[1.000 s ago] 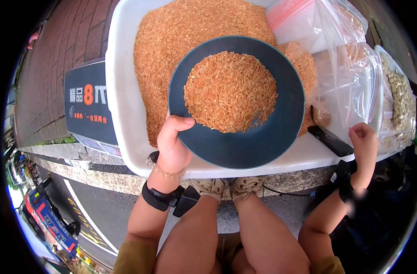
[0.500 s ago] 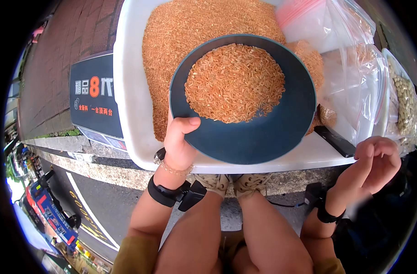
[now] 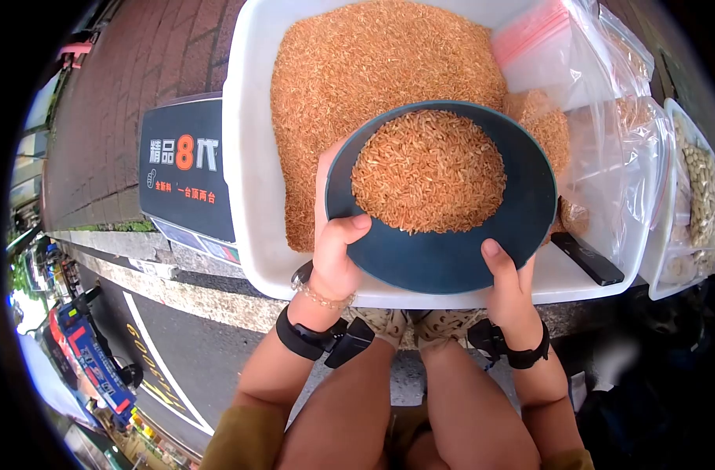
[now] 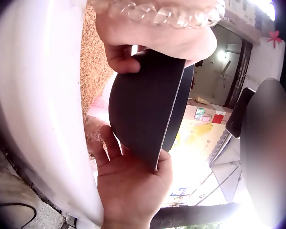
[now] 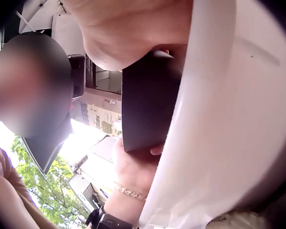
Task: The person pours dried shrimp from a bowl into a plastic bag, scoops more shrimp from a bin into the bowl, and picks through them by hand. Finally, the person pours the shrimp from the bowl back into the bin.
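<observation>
A dark blue round bowl [image 3: 420,262] holds a mound of reddish-brown grain [image 3: 428,172], heaped toward its far side. My left hand [image 3: 338,251] grips its near left rim, thumb over the edge and fingers beneath. At the near right rim, my right hand [image 3: 512,290] holds it the same way. Below and beyond is a white tub [image 3: 252,168] with a broad heap of the same grain [image 3: 381,55]. In the left wrist view the bowl's dark underside [image 4: 143,100] shows between both hands; the right wrist view also shows its outer side [image 5: 148,105].
Clear plastic bags [image 3: 608,157] and a filled bag of grain [image 3: 541,121] lie at the tub's right side. A flat black phone-like object [image 3: 588,258] is near its front right corner. Farther right stands a tray of pale beans [image 3: 698,188]; a dark lettered box [image 3: 187,172] stands left.
My right hand has come from the tub's right side to the bowl and now holds its near right rim. My left hand has kept its grip throughout.
</observation>
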A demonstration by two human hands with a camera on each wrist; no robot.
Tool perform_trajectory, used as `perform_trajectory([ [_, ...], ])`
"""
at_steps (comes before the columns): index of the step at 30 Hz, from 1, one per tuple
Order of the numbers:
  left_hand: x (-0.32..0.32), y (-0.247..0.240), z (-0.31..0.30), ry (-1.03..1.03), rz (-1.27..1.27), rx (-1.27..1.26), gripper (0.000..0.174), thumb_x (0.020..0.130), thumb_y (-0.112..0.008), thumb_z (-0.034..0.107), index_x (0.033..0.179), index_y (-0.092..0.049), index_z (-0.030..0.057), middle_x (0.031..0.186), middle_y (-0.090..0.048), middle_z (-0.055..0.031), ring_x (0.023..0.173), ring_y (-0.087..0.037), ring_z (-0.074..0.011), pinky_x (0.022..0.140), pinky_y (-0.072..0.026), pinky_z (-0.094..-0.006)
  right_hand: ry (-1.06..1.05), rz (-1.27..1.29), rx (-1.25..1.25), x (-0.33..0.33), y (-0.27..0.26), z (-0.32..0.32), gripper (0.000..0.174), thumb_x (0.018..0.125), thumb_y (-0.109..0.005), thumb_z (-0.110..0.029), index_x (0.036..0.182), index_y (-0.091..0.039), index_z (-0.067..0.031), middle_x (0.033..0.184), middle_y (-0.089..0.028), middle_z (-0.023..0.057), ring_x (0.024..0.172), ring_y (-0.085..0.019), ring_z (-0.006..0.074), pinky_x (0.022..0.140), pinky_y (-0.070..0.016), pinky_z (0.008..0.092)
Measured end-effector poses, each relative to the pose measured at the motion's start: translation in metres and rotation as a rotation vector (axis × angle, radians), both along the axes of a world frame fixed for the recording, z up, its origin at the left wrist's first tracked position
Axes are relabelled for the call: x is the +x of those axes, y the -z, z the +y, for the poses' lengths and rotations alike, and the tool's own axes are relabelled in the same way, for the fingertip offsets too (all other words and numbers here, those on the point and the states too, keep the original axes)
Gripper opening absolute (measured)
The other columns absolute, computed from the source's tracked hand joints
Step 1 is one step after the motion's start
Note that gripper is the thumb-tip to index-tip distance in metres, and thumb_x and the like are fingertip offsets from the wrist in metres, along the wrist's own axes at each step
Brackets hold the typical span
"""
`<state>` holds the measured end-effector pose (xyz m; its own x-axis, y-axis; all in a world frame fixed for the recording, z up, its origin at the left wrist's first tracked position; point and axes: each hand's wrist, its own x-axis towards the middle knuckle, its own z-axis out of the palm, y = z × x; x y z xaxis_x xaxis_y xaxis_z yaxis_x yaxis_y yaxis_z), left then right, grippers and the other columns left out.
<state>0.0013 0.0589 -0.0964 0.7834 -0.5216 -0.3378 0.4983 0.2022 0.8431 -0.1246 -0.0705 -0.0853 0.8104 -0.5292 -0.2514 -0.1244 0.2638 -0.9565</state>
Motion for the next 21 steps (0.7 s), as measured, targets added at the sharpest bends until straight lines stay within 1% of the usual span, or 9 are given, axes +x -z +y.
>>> perform_trajectory([
  [3,-0.001,0.002,-0.001,-0.017,0.035,-0.036,0.077,0.053,-0.051,0.025,0.123,-0.031,-0.0006,0.123,-0.038,-0.0137,0.116,-0.035,-0.0225,0.099,-0.0243,-0.0341,0.015,-0.017,0.003,0.003,0.001,-0.003,0.056,0.08,-0.044,-0.005,0.129,-0.018,0.0052,0.128,-0.032,0.0168,0.118,-0.031,0.0227,0.099,-0.0214,0.0348],
  [5,-0.002,0.003,0.001,-0.006,-0.032,0.027,0.078,0.055,-0.053,0.029,0.124,-0.031,-0.0009,0.126,-0.036,-0.0141,0.118,-0.034,-0.0232,0.1,-0.0231,-0.0345,-0.006,-0.01,0.032,0.005,0.002,-0.007,0.054,0.079,-0.043,-0.004,0.128,-0.022,0.0043,0.128,-0.033,0.0141,0.118,-0.031,0.0209,0.099,-0.022,0.0334],
  [6,-0.002,0.004,0.002,-0.004,-0.035,0.027,0.078,0.055,-0.053,0.029,0.124,-0.031,-0.0009,0.126,-0.036,-0.0141,0.118,-0.034,-0.0232,0.1,-0.0231,-0.0345,-0.004,-0.013,0.031,0.005,0.003,-0.007,0.054,0.079,-0.043,-0.004,0.128,-0.022,0.0043,0.128,-0.033,0.0141,0.118,-0.031,0.0209,0.099,-0.022,0.0334],
  [8,-0.002,0.005,0.002,-0.001,-0.093,0.041,0.08,0.058,-0.056,0.033,0.125,-0.03,-0.0013,0.129,-0.033,-0.0143,0.12,-0.032,-0.0235,0.1,-0.0223,-0.0349,0.024,0.026,0.113,0.007,0.003,-0.008,0.053,0.078,-0.042,-0.003,0.127,-0.024,0.0038,0.127,-0.034,0.0117,0.117,-0.031,0.0192,0.098,-0.0225,0.0323],
  [11,0.001,0.006,0.003,0.025,-0.172,0.082,0.08,0.06,-0.058,0.036,0.125,-0.029,-0.0013,0.13,-0.031,-0.0143,0.12,-0.031,-0.0235,0.1,-0.0227,-0.0352,0.022,0.052,0.114,0.007,0.003,-0.009,0.053,0.079,-0.043,-0.006,0.128,-0.024,0.0028,0.127,-0.034,0.0106,0.116,-0.032,0.0183,0.098,-0.0234,0.0316],
  [15,-0.001,0.001,-0.001,0.03,-0.154,0.032,0.08,0.06,-0.058,0.036,0.125,-0.029,-0.0011,0.131,-0.031,-0.014,0.12,-0.031,-0.0232,0.1,-0.0228,-0.0354,0.039,0.055,0.131,0.005,0.003,-0.008,0.053,0.08,-0.043,-0.007,0.128,-0.024,0.0013,0.126,-0.034,0.0099,0.116,-0.032,0.0176,0.097,-0.0241,0.0309],
  [18,-0.002,-0.001,-0.002,0.024,-0.107,0.027,0.079,0.062,-0.058,0.035,0.126,-0.027,-0.0005,0.128,-0.033,-0.0143,0.119,-0.032,-0.0237,0.1,-0.0234,-0.0356,0.041,0.054,0.134,0.004,0.004,-0.009,0.053,0.08,-0.043,-0.007,0.129,-0.024,0.0001,0.126,-0.034,0.0094,0.115,-0.032,0.017,0.096,-0.0248,0.0302],
  [20,-0.003,-0.008,-0.005,0.039,-0.079,-0.001,0.076,0.064,-0.057,0.032,0.125,-0.025,0.0003,0.123,-0.035,-0.0144,0.116,-0.034,-0.0234,0.098,-0.0252,-0.0353,0.085,0.077,0.297,0.003,0.006,-0.01,0.052,0.081,-0.044,-0.01,0.129,-0.024,-0.0002,0.125,-0.035,0.0088,0.115,-0.033,0.0166,0.096,-0.025,0.0297],
  [21,-0.003,-0.007,-0.004,0.038,-0.075,0.001,0.076,0.064,-0.057,0.032,0.125,-0.025,0.0003,0.123,-0.035,-0.0144,0.116,-0.034,-0.0234,0.098,-0.0252,-0.0353,0.084,0.081,0.299,0.005,0.005,-0.009,0.052,0.081,-0.044,-0.01,0.129,-0.024,-0.0002,0.125,-0.035,0.0088,0.115,-0.033,0.0166,0.096,-0.025,0.0297],
])
